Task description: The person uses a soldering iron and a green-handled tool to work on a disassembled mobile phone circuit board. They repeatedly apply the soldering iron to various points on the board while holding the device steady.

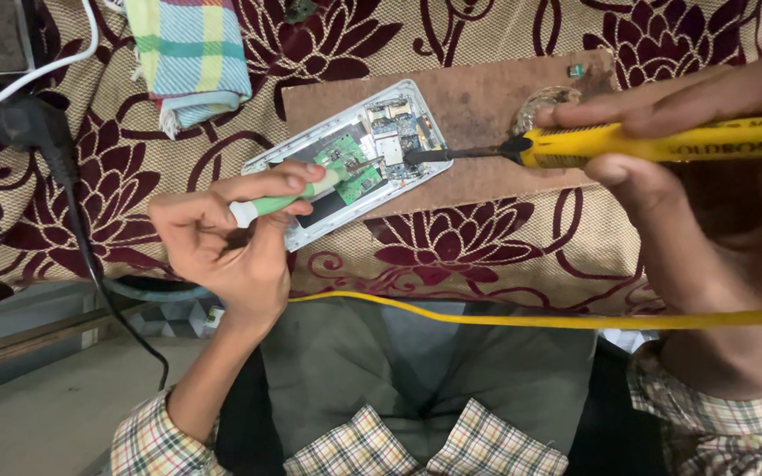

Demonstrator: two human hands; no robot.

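Left hand [222, 242], at lower left of centre, is closed around a green and white screwdriver [286, 201], its tip on the green circuit board [348, 165] of an opened phone [346, 163]. Right hand [663, 167], at the right edge, grips a yellow soldering iron [654, 144] whose dark tip touches the phone's upper part. That phone lies on a brown board [478, 106] over patterned cloth [487, 238]. Farther off, at upper left, a checked towel [189, 53] lies folded.
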